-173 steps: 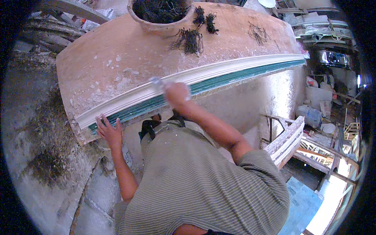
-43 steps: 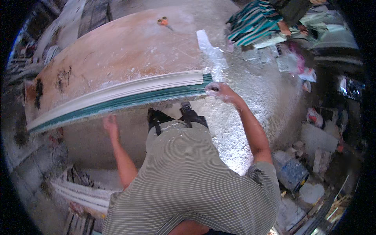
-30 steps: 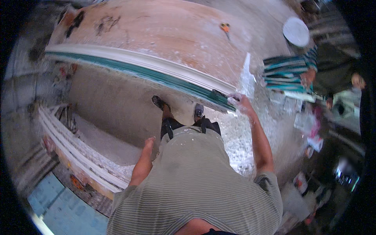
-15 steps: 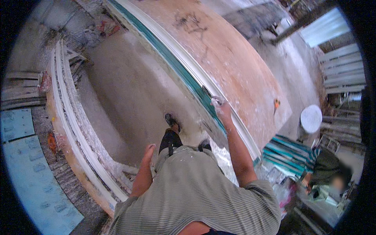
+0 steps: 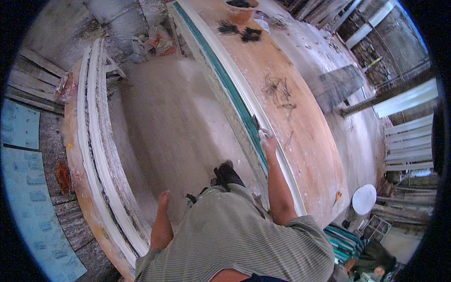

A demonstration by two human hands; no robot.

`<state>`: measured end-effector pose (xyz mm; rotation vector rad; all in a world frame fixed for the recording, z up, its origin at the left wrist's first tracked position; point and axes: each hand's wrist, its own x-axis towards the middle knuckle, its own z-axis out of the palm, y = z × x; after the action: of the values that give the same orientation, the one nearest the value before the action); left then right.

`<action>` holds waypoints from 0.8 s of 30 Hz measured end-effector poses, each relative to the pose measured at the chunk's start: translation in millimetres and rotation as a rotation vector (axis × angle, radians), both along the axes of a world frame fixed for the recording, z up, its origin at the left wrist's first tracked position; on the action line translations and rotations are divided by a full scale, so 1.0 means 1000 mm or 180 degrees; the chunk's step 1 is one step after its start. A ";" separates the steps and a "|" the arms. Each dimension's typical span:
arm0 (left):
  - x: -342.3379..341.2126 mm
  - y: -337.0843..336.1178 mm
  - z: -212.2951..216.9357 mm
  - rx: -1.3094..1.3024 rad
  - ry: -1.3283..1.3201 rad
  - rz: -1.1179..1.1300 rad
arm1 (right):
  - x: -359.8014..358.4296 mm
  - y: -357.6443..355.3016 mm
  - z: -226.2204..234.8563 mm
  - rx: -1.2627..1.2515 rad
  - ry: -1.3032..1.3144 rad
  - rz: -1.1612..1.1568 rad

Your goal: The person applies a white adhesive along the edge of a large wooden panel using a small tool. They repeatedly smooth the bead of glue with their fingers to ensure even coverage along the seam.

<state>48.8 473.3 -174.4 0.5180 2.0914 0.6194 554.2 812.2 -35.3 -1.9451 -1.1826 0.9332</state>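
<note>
My right hand [image 5: 267, 138], dusted with white, is closed on a small dark-bladed scraper [image 5: 255, 122]. The blade lies at the border between a long white moulding strip [image 5: 244, 90] and the green strip [image 5: 224, 79] beside it. Both strips run lengthwise along the near edge of a long orange-brown table [image 5: 307, 136]. My left hand [image 5: 163, 197] hangs low at my left side, away from the table; its fingers are too small and turned to make out.
Dark fibre tangles [image 5: 278, 90] lie on the table, with a basin [image 5: 242, 13] at its far end. Left stands another bench with white moulding strips [image 5: 89, 141]. A white round lid or bucket [image 5: 364, 199] and a seated person [image 5: 371, 258] are at right.
I have stepped forward along the table. My right hand and the scraper have travelled farther along the strip, and more of the table's far end shows. My left arm has swung slightly.
</note>
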 end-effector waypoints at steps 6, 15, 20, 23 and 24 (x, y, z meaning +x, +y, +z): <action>-0.035 0.065 -0.056 -0.0244 -0.0830 0.0195 | -0.069 0.122 0.016 -0.0143 -0.0385 0.0156; -0.149 0.259 -0.048 -0.0065 -0.1573 0.0071 | -0.199 0.371 -0.024 0.0795 -0.0565 0.0325; -0.193 0.422 -0.059 0.0629 -0.1161 0.0125 | -0.276 0.506 -0.030 0.1516 -0.1043 0.0556; -0.226 0.516 -0.053 0.0869 -0.0902 0.0655 | -0.320 0.577 -0.015 0.1195 -0.1204 0.0475; -0.235 0.536 -0.056 0.0640 -0.1029 0.0601 | -0.337 0.602 -0.011 0.1039 -0.1069 0.0334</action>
<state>-186.1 1009.6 -230.4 0.3079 1.7921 0.9637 217.4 1414.6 -46.3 -1.8273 -1.5331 0.4335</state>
